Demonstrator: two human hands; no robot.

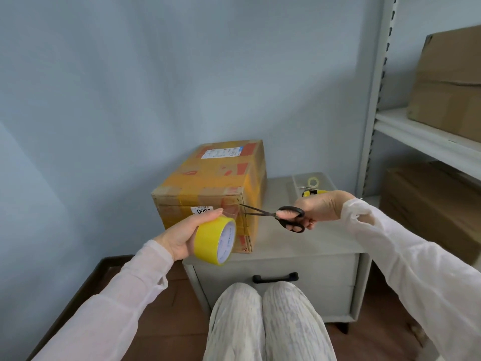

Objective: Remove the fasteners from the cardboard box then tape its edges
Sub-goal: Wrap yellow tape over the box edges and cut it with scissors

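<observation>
A cardboard box (208, 183) wrapped in yellowish tape, with white labels, stands on a grey cabinet (299, 246). My left hand (179, 237) grips a yellow tape roll (214, 239) in front of the box's near face. A clear strip of tape runs from the roll up to the box's near right corner. My right hand (318, 209) holds black scissors (281, 216) by the handles. Their blades are slightly apart and point left at that strip beside the corner.
A clear tray (309, 182) with a small tape ring and a yellow-handled tool (313, 192) sits at the cabinet's back right. A white shelf unit (421, 136) on the right carries brown cardboard boxes (450, 82). My knees are below, in front of the cabinet drawer handle (275, 278).
</observation>
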